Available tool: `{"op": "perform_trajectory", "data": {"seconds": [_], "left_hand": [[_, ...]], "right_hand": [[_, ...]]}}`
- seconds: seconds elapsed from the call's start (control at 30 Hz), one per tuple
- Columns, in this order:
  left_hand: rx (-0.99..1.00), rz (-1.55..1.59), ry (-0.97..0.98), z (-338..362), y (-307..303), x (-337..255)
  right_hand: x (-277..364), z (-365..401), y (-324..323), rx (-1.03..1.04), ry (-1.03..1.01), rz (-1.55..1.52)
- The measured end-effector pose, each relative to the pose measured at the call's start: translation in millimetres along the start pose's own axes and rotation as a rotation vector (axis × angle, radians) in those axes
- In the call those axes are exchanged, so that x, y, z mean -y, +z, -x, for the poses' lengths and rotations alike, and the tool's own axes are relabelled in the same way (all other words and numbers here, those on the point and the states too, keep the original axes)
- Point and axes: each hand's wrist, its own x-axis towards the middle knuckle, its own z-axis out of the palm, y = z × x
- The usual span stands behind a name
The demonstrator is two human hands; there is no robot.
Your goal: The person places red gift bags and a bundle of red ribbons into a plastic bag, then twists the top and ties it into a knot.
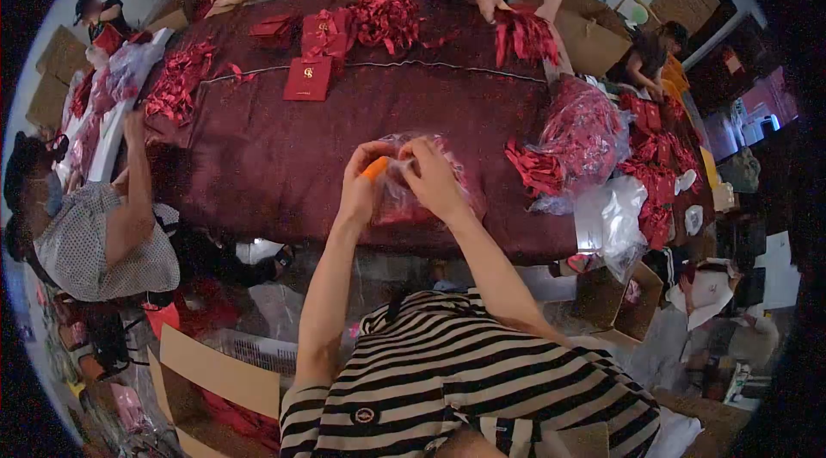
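A clear plastic bag (397,191) with red contents lies in front of me on the dark red tablecloth (284,165). My left hand (360,182) pinches the bag's gathered top from the left, fingers curled. Something bright orange (375,168) shows at its thumb, either worn or held; I cannot tell which. From the other side my right hand (434,181) closes on the same gathered plastic, its fingertips close to those of the left. The red contents show through the film below and to the right of both hands.
Red folders (308,79) and red ribbon bundles (387,23) lie at the table's far side. A large filled plastic bag (581,126) and clear sleeves (613,213) sit right. Across the table a person holds red ribbons (527,36). Open cardboard boxes (219,363) stand below. Others sit around.
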Motion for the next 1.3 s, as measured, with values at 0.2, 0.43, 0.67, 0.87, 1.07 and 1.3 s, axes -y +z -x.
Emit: {"op": "perform_trajectory", "data": {"seconds": [0.2,0.43,0.67,0.87,1.07,1.3], "left_hand": [[0.15,0.281,-0.145,0,-4,-1],[-0.077,-0.087,-0.263,6,14,-20],[0.023,-0.033,-0.069,-4,7,0],[-0.242,-0.118,0.009,-4,25,2],[-0.19,-0.221,0.109,-8,20,14],[-0.21,-0.222,0.057,-13,20,16]], "right_hand": [[8,0,2,-0.19,-0.084,0.062],[9,0,1,-0.253,-0.075,-0.004],[1,1,7,-0.23,-0.008,-0.171],[16,2,-6,-0.19,0.004,-0.209],[29,18,-31,-0.128,-0.382,0.298],[29,29,-47,0.028,-0.285,0.274]]}}
